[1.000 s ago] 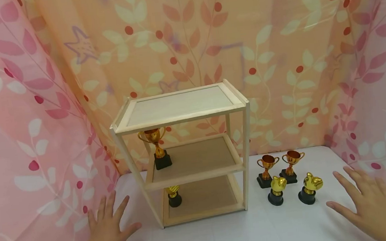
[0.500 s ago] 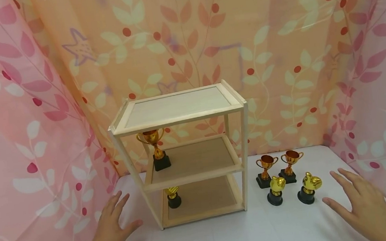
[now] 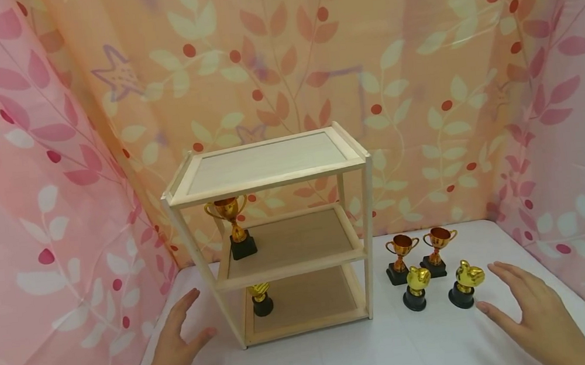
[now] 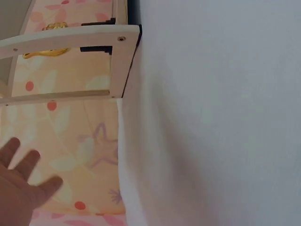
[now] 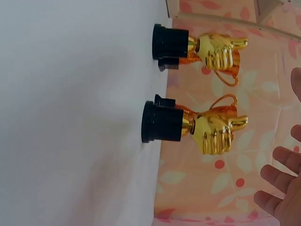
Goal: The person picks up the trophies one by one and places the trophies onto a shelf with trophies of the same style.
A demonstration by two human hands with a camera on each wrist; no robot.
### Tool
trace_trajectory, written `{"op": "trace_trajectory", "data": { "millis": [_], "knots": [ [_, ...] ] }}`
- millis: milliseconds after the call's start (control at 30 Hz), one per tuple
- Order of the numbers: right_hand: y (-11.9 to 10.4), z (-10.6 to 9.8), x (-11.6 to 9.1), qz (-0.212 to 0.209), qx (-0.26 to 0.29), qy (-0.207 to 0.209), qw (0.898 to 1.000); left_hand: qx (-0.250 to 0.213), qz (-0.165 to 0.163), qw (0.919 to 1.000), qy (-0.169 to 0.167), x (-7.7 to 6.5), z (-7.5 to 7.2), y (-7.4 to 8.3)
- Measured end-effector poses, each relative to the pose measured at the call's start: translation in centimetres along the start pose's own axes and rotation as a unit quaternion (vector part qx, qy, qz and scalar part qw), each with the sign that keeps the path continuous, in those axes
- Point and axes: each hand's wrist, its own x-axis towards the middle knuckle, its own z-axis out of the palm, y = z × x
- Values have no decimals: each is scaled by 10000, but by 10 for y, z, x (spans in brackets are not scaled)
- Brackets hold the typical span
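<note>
My left hand point(image 3: 173, 349) is held over the table left of a three-tier wooden shelf point(image 3: 290, 271), fingers spread and holding nothing. On the right, my right hand point(image 3: 535, 312) hovers with loosely extended fingers, its thumb close beside a gold thumbs-up trophy point(image 3: 468, 277) on a round black base. A second thumbs-up trophy point(image 3: 417, 281) stands to its left. Behind them are two bronze-coloured cup trophies, one left point(image 3: 401, 247) and one right point(image 3: 439, 240). A cup trophy point(image 3: 235, 220) stands on the shelf's middle tier, and a thumbs-up trophy point(image 3: 261, 298), partly hidden, on the bottom tier.
A white cloth covers the table point(image 3: 341, 360). Floral curtains hang behind point(image 3: 409, 136) and along the left point(image 3: 38, 230) and right point(image 3: 584, 189) sides. The shelf's posts and top tier point(image 3: 269, 161) frame its open front.
My right hand has moved left, closer to the nearest thumbs-up trophy. My left hand has turned slightly, its fingers closer together. The whole view has shifted a little; the trophies stand as before.
</note>
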Motion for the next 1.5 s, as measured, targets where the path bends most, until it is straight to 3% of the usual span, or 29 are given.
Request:
{"op": "trace_trajectory", "data": {
  "millis": [133, 333, 567, 933, 1167, 1500],
  "knots": [
    [-8, 1, 1, 26, 91, -38, 9999, -728, 131, 9972, 93, 2, 4, 4],
    [-16, 1, 0, 192, 252, -56, 9995, -1502, -290, 9882, -31, 4, 11, 10],
    [-28, 5, -1, 820, 392, -633, 9938, -2136, -362, 9761, -147, 7, 17, 10],
    [-38, 15, -2, 1262, 655, -1208, 9824, -2671, -640, 9612, -267, 12, 24, 15],
    [-35, 26, -2, 1668, 1107, -1716, 9646, -3113, -468, 9486, -316, 13, 30, 11],
    [-32, 44, -4, 1851, 1494, -1881, 9529, -3374, -411, 9388, -551, 12, 33, 11]
  ]
}}
